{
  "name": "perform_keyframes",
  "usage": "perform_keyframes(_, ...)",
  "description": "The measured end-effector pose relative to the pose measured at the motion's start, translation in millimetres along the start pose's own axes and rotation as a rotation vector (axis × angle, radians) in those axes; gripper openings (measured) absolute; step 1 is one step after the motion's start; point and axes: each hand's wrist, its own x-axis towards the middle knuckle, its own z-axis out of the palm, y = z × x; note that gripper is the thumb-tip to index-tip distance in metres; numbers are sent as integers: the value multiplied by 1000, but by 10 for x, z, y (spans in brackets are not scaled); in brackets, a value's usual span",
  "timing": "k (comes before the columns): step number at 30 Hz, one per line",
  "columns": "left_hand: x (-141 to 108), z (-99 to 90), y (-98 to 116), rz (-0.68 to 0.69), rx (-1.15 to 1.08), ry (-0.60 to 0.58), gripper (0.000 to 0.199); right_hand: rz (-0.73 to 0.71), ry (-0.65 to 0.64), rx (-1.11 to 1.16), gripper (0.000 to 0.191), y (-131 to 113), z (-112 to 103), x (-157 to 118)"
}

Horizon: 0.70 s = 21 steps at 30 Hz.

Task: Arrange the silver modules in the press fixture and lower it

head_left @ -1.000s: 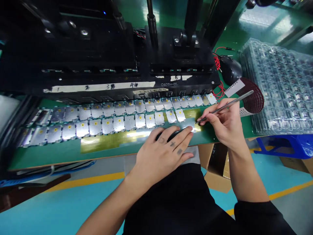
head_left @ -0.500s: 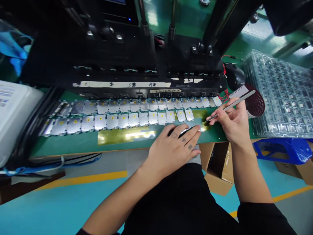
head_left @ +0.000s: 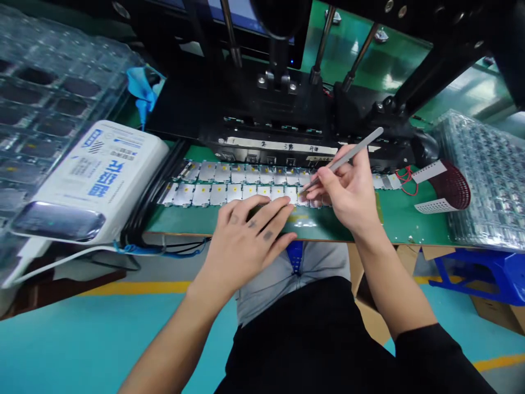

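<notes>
Pinching a slim, silver-grey metal tool (head_left: 356,150) between the thumb and fingers of the right hand (head_left: 350,191), slanting its narrow tip down to the lower of two rows of small, silvery, rectangular metal plates (head_left: 202,195), many with yellow dots. Covering part of both rows with that same hand. Resting the left hand (head_left: 246,241) palm down, fingers loosely spread, with the fingertips reaching over the near edge of the lower row. Aiming the tip just beside those fingertips; being unable to tell contact from near-contact there.

Working at a green-topped desk (head_left: 184,219), with the plates lying side by side along the front of a black metal machine (head_left: 262,112) bearing a pale strip of tape (head_left: 273,145) with handwritten numbers. Having a white, box-shaped device (head_left: 118,158) with blue lettering and a bundle of black cables (head_left: 153,189) near the rows' left end, a dark red, perforated, curled sheet (head_left: 455,189) and thin red wires (head_left: 404,175) near the right end, and stacked clear plastic trays (head_left: 486,180) at far right.
</notes>
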Motion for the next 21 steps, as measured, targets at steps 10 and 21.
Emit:
perform_keyframes(10, -47, 119, 5, 43, 53, 78, 47, 16, 5, 15, 54, 91, 156, 101)
perform_keyframes(21, -54, 124, -3, 37, 34, 71, 49, 8, 45, -30, 55, 90, 159, 73)
